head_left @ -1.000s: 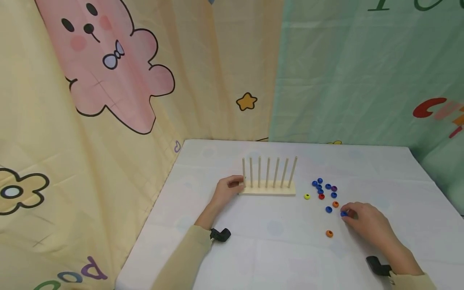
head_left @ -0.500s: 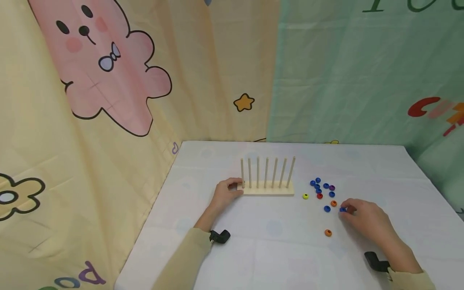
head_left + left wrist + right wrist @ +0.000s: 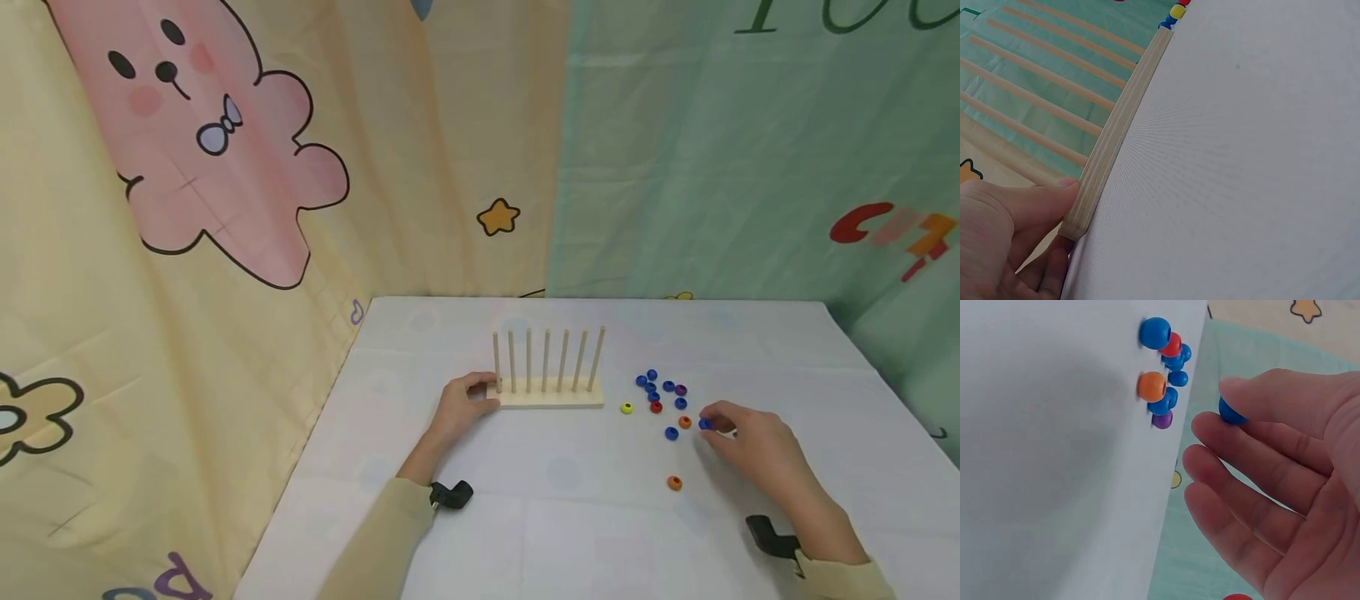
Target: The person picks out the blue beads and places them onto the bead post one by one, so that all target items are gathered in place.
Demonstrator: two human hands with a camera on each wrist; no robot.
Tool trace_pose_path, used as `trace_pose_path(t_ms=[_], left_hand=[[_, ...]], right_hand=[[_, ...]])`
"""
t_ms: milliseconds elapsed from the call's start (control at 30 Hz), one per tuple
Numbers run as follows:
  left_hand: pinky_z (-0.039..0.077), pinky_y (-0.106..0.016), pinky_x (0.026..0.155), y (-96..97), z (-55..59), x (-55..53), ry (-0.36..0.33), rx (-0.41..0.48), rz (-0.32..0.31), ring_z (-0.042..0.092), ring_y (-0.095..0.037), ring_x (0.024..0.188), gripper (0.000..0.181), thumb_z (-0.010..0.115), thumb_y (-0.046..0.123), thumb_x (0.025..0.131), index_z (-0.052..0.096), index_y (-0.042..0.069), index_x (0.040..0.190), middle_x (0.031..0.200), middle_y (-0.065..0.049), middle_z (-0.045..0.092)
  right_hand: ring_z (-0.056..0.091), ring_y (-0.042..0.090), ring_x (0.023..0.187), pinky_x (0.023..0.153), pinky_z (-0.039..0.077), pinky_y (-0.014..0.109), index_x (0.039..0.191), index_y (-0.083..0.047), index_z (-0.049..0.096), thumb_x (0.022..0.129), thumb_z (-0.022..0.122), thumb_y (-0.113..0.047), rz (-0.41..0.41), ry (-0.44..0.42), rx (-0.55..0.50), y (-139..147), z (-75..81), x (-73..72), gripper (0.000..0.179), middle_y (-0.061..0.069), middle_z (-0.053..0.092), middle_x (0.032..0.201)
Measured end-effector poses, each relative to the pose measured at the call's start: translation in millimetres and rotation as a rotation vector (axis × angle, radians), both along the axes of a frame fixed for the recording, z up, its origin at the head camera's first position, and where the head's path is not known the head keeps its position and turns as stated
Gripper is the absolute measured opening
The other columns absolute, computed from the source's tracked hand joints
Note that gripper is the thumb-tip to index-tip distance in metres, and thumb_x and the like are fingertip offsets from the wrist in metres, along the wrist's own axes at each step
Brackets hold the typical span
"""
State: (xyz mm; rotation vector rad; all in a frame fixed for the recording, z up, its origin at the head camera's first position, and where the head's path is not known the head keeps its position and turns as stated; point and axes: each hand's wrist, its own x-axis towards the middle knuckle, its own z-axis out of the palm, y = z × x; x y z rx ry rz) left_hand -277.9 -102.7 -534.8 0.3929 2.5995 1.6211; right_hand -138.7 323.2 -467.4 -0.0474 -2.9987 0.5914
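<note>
A pale wooden peg stand (image 3: pixel 551 398) with a row of several upright, bare pegs stands on the white table. My left hand (image 3: pixel 461 407) grips the left end of its base; in the left wrist view the thumb (image 3: pixel 1041 203) lies against the near side and fingers curl behind. Held between the thumb and fingers of my right hand (image 3: pixel 757 442) is a blue bead (image 3: pixel 1230 414), mostly covered by the thumb in the right wrist view. It appears lifted off the table, near an orange bead (image 3: pixel 685 422) and a loose blue bead (image 3: pixel 671 433).
Right of the stand lie several blue beads, a purple bead (image 3: pixel 680 390), a red bead (image 3: pixel 656 407) and a yellow bead (image 3: pixel 626 408). Another orange bead (image 3: pixel 675 483) sits closer to me. Printed curtains (image 3: pixel 442 150) hang behind and left of the table (image 3: pixel 570 533).
My right hand has risen slightly off the table with the blue bead between its fingers. My left hand keeps its grip on the stand. The whole head view has shifted a little.
</note>
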Motion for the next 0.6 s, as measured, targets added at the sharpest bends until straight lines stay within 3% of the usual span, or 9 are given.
trace_pose_path(t_ms=[600], left_hand=[[0.048,-0.042,0.101,0.8,-1.9,0.0,0.034,0.037,0.038,0.06,-0.024,0.117,0.041,0.084,0.009,0.082,0.074,0.015,0.121,0.125,-0.001,0.069]], right_hand=[[0.065,0.037,0.09,0.073,0.058,0.053,0.112,-0.005,0.07,0.086,0.081,-0.014,-0.016,0.109,-0.062,-22.3,17.2,0.0,0.029,0.013,0.073,0.095]])
